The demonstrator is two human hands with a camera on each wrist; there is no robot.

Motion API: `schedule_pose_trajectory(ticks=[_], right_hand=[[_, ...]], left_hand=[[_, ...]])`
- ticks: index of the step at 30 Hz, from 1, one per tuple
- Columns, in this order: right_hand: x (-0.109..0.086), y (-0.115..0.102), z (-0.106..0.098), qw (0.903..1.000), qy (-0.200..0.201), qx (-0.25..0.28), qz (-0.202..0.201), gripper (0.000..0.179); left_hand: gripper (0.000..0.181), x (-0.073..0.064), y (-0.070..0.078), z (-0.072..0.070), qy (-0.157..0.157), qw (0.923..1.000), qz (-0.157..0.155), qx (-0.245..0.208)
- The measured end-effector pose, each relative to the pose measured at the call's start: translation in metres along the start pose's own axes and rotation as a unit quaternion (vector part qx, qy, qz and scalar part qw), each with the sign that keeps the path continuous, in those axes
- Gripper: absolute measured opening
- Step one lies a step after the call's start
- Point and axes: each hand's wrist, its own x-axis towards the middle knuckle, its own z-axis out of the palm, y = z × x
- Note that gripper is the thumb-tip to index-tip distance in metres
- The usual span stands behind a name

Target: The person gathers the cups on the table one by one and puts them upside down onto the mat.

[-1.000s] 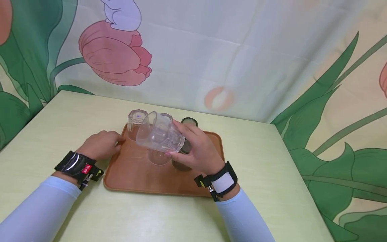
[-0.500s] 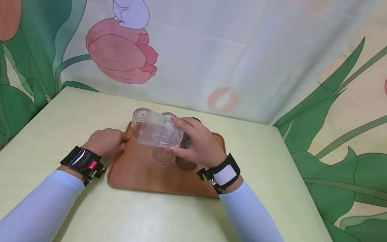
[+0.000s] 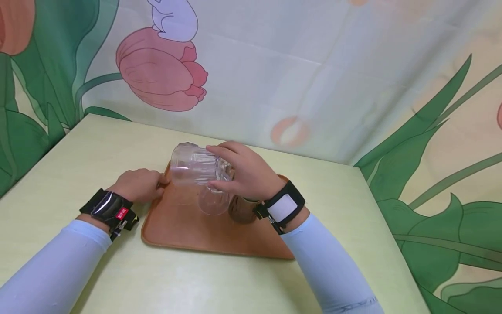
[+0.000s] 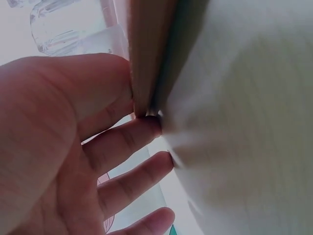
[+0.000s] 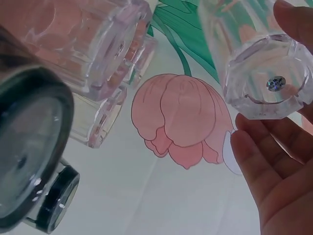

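My right hand (image 3: 251, 172) grips a clear faceted glass (image 3: 192, 165) near its base. The glass lies sideways above the brown tray (image 3: 176, 231), mouth to the left. Its thick base (image 5: 264, 93) shows between thumb and fingers in the right wrist view. Under it, a clear glass (image 3: 213, 204) stands upside down on the tray, beside a dark glass (image 3: 241, 213) partly hidden by the right hand. My left hand (image 3: 139, 185) holds the tray's left rim, the thumb (image 4: 107, 73) against it and a fingertip (image 4: 154, 125) at its lower edge.
More upturned glasses stand towards the tray's back, among them a clear glass (image 5: 98, 117) and a dark-based glass (image 5: 58, 198) in the right wrist view. The pale table (image 3: 117, 270) surrounds the tray. A flower-printed cloth (image 3: 243, 78) hangs behind it.
My right hand has carried the clear glass left and slightly back, and the glass has turned more nearly level. The left hand stays on the tray's rim. The head view has shifted slightly.
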Motion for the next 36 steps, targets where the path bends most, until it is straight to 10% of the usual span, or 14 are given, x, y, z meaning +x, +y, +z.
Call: schedule_pose_trajectory(ticks=[11,36], right_hand=[[0.037,0.001,0.018,0.9948,-0.099,0.002,0.023,0.067],[0.058,-0.003,0.056,0.9794,-0.196,-0.045,0.02,0.063]], left_hand=[[0.019,-0.001,-0.005,-0.001,0.027,0.9996,-0.005,0.004],[0.025,-0.003,-0.009,0.002,0.031,0.9993,0.018,0.0]])
